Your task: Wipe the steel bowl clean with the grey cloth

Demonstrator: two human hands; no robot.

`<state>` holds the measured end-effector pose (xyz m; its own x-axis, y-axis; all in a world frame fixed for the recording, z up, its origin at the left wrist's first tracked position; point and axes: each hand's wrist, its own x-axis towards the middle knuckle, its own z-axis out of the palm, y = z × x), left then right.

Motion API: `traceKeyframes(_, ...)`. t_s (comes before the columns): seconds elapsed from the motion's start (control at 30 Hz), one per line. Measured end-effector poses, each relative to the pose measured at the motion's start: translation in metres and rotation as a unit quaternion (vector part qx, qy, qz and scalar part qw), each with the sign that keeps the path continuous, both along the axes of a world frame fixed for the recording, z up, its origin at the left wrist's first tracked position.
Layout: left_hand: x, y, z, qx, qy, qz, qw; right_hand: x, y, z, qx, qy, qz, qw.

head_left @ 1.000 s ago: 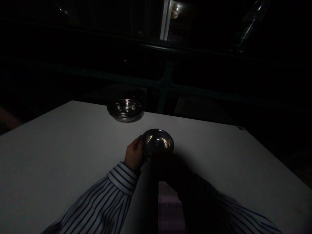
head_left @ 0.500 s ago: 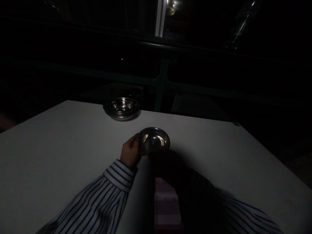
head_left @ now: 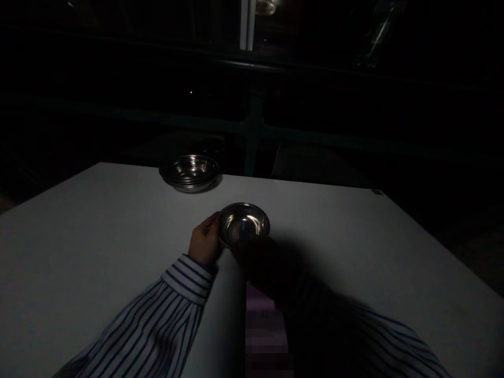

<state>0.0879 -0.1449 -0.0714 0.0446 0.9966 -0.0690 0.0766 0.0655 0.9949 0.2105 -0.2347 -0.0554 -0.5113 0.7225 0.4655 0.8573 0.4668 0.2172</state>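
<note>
A small shiny metal bowl (head_left: 244, 216) is tilted toward me above the white table. My left hand (head_left: 205, 242) grips its left rim, thumb and fingers closed on the edge. At the bowl's near side lies my right hand (head_left: 263, 262), sunk in deep shadow and covering part of the near rim. Its fingers are too dark to make out, so whether it holds anything cannot be told. Beyond the left hand, a stack of similar metal bowls (head_left: 189, 173) stands near the table's far edge.
The white table (head_left: 118, 226) spreads to both sides under my striped sleeves. Below my right hand shows a pinkish, partly blurred-out thing (head_left: 264, 325) with faint print. Past the table's far edge are dark bars (head_left: 254, 126) and a lit lamp (head_left: 266, 6) behind.
The view shifts a little, so the table, stack and hands all appear further left and slightly higher. My left hand keeps its grip on the bowl; the right stays at its near side.
</note>
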Motion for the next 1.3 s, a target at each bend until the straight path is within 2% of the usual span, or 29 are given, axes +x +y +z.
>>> traceKeyframes(0.13,-0.001,-0.001,0.001,0.012,0.016,-0.002,1.0,-0.006,0.004,-0.001,0.01,0.004,0.01,1.0)
traceKeyframes(0.33,-0.001,0.001,0.0,-0.004,0.012,-0.021,1.0,0.017,-0.006,-0.002,0.015,-0.001,-0.008,1.0)
traceKeyframes(0.47,0.0,0.003,-0.001,0.036,0.012,-0.017,0.999,0.003,-0.001,0.002,0.016,0.004,0.02,1.0)
traceKeyframes(0.57,-0.002,0.003,0.001,0.031,0.042,-0.017,0.998,-0.004,0.001,0.002,0.026,0.018,0.019,0.999)
traceKeyframes(0.8,-0.003,0.007,-0.007,0.026,0.013,-0.036,0.999,0.018,-0.012,0.0,0.029,0.012,0.018,0.999)
traceKeyframes(1.03,-0.003,0.004,-0.005,0.045,0.056,-0.027,0.997,-0.008,0.004,-0.005,0.016,0.034,0.021,0.999)
traceKeyframes(1.17,-0.004,0.005,-0.005,0.033,0.031,-0.058,0.997,0.012,-0.008,-0.006,0.025,0.032,0.014,0.999)
traceKeyframes(1.23,-0.003,0.005,-0.004,0.029,0.025,-0.061,0.997,0.021,-0.013,-0.004,0.008,0.026,0.011,1.0)
traceKeyframes(1.3,-0.003,0.005,-0.003,0.031,0.034,-0.058,0.997,0.02,-0.013,-0.001,-0.002,0.022,0.021,1.0)
